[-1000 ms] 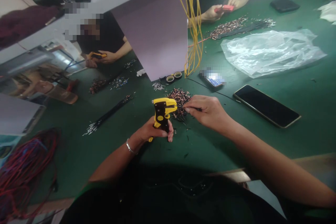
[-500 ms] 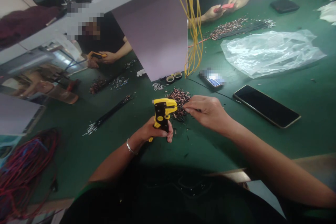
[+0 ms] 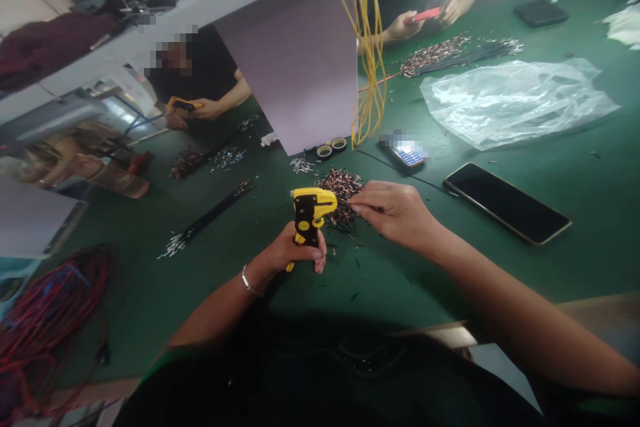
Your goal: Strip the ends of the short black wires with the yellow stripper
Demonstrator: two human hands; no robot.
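Note:
My left hand [image 3: 300, 247] is wrapped round the grip of a yellow and black wire stripper [image 3: 307, 213], its jaws turned to the right. Just right of the jaws, my right hand [image 3: 393, 207] pinches a thin black wire [image 3: 345, 204] between thumb and forefinger. The wire's end lies at the jaws; whether they bite on it is too small to tell. Behind both hands a heap of short wire scraps [image 3: 341, 187], copper and black, lies on the green table [image 3: 280, 300]. To the left rests a bundle of black wires [image 3: 210, 219] with pale ends.
Two rolls of tape [image 3: 332, 147] and small silvery pieces [image 3: 301, 165] lie beyond the heap. A phone [image 3: 506, 203] and a clear plastic bag [image 3: 520, 103] lie to the right. Red cable coils [image 3: 55, 320] fill the left. Yellow wires [image 3: 367, 47] hang down. Co-workers' hands [image 3: 213, 109] hold tools across the table.
The stripper's jaws and trigger have closed a little as my left hand squeezes. My right hand stays almost still. At the back, a co-worker's hand has moved off the red tool.

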